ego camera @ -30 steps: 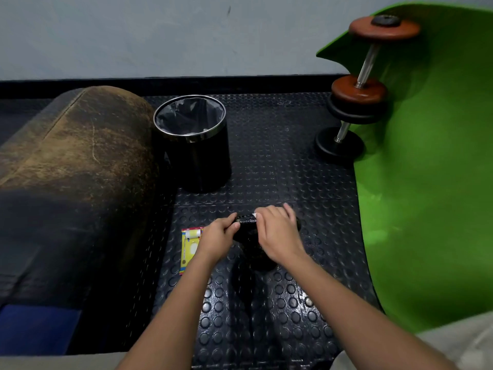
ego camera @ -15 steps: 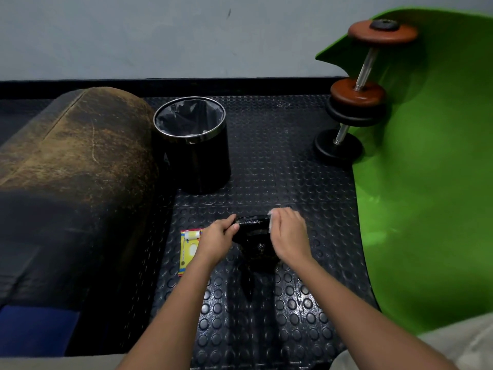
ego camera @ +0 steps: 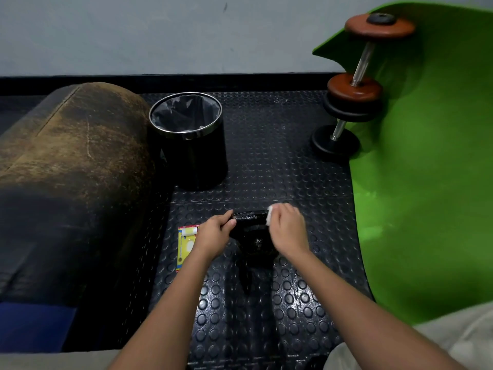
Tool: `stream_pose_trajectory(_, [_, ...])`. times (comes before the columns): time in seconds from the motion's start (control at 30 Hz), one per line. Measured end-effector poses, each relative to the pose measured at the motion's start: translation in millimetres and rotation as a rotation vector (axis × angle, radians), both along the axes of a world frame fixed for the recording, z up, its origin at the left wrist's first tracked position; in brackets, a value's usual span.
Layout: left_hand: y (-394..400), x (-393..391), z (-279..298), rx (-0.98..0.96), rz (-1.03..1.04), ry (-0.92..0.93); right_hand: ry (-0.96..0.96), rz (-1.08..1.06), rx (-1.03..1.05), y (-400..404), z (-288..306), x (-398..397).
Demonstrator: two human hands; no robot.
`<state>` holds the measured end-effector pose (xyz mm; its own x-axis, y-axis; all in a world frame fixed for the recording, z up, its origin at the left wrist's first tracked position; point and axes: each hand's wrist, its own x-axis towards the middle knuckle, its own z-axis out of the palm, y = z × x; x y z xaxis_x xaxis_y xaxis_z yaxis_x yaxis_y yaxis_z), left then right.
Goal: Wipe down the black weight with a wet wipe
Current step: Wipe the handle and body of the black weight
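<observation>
The black weight [ego camera: 252, 231] stands on the studded floor mat [ego camera: 266, 166], its handle running left to right; the left hand [ego camera: 213, 235] grips the handle's left end while the right hand [ego camera: 288, 231] pinches a wet wipe [ego camera: 270, 216] against its right end

The weight [ego camera: 250, 231] stands on the floor mat [ego camera: 266, 169] between the left hand [ego camera: 213, 236] and the right hand [ego camera: 288, 231], with the wet wipe [ego camera: 270, 217] at its right end. A wipe packet [ego camera: 186, 244] lies just left of the left hand. Behind them stands a bin [ego camera: 192, 140]; a cushion [ego camera: 72, 166] lies to the left, and a dumbbell [ego camera: 354, 84] leans on a curled mat [ego camera: 426, 169] to the right
</observation>
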<state>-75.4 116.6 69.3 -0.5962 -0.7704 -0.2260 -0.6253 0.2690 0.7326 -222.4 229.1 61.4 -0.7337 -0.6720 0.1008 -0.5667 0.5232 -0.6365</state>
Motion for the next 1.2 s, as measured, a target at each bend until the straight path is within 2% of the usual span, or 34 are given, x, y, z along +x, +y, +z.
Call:
stream_pose_trajectory(0.1, [-0.1,-1.5,0.9,-0.01,0.016,-0.01,0.176,0.244,-0.015,1.5,-2.2,9.3])
stream_pose_trajectory(0.2, [1.6,-0.8,2.8,-0.013,0.012,-0.023,0.188,0.296,-0.072,14.0,-8.2,1.9])
stream_pose_trajectory(0.33, [3.7,0.2,6.1,-0.006,0.01,-0.019,0.003,0.047,-0.147,23.3,-11.1,-5.7])
stream_pose_trajectory(0.4, [3.4,0.3,5.4,-0.009,0.013,-0.021,-0.18,-0.069,-0.097,13.8,-7.5,-7.9])
stream_pose_trajectory(0.47, [2.9,0.0,4.2,-0.008,0.017,-0.023,-0.27,-0.126,-0.036,4.0,-3.4,-8.3])
stream_pose_trajectory(0.57, [1.6,-0.6,1.3,0.003,0.031,-0.019,-0.06,0.017,-0.018,0.8,2.6,-1.1])
stream_pose_trajectory(0.67, [0.5,-1.5,-0.3,-0.011,0.033,-0.021,0.116,0.171,-0.134,9.1,3.8,4.7])
stream_pose_trajectory(0.77, [0.8,-1.5,-0.7,-0.018,0.012,-0.026,0.108,0.187,-0.165,19.6,0.0,-3.6])
stream_pose_trajectory(1.0, [2.8,0.4,1.6,0.007,0.007,-0.022,-0.152,-0.109,-0.02,13.5,-0.7,-12.9])
stream_pose_trajectory(1.1, [2.2,0.8,1.3,0.007,0.015,-0.012,0.013,-0.041,0.061,0.0,1.0,-7.3])
stream_pose_trajectory(1.2, [2.0,0.2,0.8,-0.002,0.022,-0.007,0.174,0.13,0.007,-1.9,-2.9,3.0])
